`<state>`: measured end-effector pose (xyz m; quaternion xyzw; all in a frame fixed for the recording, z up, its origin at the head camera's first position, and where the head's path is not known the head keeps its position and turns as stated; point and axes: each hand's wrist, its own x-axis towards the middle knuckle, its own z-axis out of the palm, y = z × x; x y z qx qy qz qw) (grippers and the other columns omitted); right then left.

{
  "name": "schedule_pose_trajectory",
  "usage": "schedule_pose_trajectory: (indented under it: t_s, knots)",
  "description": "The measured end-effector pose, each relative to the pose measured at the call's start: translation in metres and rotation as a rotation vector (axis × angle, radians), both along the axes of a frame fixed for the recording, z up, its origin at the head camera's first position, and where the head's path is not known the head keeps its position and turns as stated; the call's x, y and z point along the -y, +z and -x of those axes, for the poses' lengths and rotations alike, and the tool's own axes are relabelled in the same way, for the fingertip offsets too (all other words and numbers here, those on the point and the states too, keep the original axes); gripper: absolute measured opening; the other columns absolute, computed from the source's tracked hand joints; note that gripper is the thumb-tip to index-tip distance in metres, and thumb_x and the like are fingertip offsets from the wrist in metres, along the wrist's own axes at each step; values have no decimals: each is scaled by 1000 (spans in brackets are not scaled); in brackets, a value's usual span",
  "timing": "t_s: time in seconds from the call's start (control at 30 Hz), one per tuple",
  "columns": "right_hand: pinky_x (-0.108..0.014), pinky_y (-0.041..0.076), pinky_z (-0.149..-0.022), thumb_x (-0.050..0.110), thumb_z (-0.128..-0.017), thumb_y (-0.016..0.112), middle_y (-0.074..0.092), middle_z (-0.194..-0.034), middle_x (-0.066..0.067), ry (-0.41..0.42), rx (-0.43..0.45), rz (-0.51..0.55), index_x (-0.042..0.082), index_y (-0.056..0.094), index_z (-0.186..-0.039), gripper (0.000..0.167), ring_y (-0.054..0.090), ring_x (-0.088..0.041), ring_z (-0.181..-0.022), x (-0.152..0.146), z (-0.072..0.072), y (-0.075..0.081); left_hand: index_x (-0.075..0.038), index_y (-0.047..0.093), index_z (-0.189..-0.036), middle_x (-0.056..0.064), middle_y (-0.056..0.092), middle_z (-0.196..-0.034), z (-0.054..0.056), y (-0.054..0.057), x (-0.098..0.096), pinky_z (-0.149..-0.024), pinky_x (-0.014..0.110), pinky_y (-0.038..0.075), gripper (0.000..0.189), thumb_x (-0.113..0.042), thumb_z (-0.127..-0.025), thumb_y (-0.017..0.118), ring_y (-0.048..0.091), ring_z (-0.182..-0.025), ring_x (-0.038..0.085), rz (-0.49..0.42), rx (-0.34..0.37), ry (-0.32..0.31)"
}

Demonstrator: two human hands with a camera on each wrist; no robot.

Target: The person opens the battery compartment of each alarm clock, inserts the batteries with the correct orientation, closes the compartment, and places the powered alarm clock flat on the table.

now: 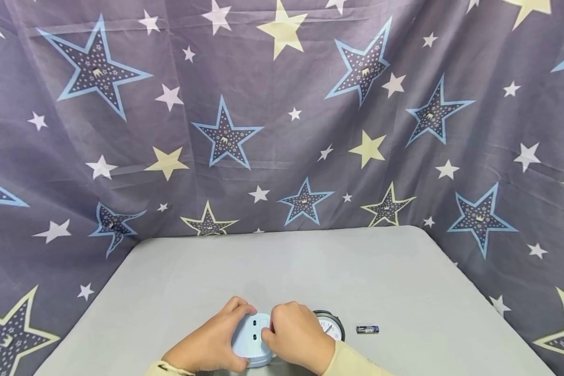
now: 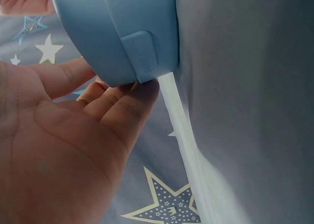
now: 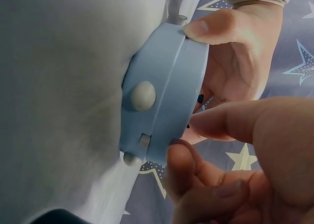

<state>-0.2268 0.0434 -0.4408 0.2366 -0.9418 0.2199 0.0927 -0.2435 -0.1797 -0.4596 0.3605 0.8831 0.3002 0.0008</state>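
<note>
A light blue alarm clock [image 1: 245, 339] lies face down near the table's front edge, two black knobs showing on its back. My left hand [image 1: 218, 334] grips it across the left side, thumb at the near edge and fingers at the far edge. My right hand [image 1: 302, 337] is at its right part, with thumb and curled index finger pinching the edge beside the battery cover. Along the side of the clock [image 3: 169, 87] the right wrist view shows a pale round button and feet. A raised tab on the casing [image 2: 142, 55] appears in the left wrist view.
A round black-rimmed dial clock [image 1: 331, 329] lies just right of my right hand, partly covered by it. Farther right is a dark blue battery [image 1: 367, 329]. The pale grey table [image 1: 282, 271] backs onto a star-patterned curtain [image 1: 272, 104].
</note>
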Motion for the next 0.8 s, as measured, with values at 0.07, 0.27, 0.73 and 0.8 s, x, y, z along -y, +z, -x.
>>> schedule_pose_trajectory:
  t_s: [0.07,0.27,0.73,0.8]
  knots:
    - [-24,34,-43,27,-82,74,45,-51,17,-9,-4,-10,27,53,-55,34,42,-4,-47,0,1,0,-7,58,-132,-3,50,-126,1,0,0,-89,23,51,79,-21,-60,88,55,-103,5,1,-10,-3]
    - [-26,33,-41,29,-84,73,43,-49,15,-26,0,-42,26,49,-53,39,40,-5,-45,1,0,0,-8,57,-133,-3,50,-128,2,-2,0,-89,22,50,81,-21,-59,88,55,-104,5,11,-8,4]
    - [-28,32,-39,34,-88,71,46,-53,11,-60,-32,-75,24,47,-56,42,40,-8,-46,7,-4,-3,-6,57,-135,-1,50,-129,2,0,-2,-89,23,51,81,-22,-61,88,55,-104,7,10,25,3]
    - [-28,33,-39,34,-89,71,46,-53,11,-62,-36,-78,24,48,-56,41,40,-8,-46,8,-4,-4,-6,57,-134,-2,50,-129,2,0,-2,-89,23,51,81,-23,-61,88,55,-104,7,9,24,4]
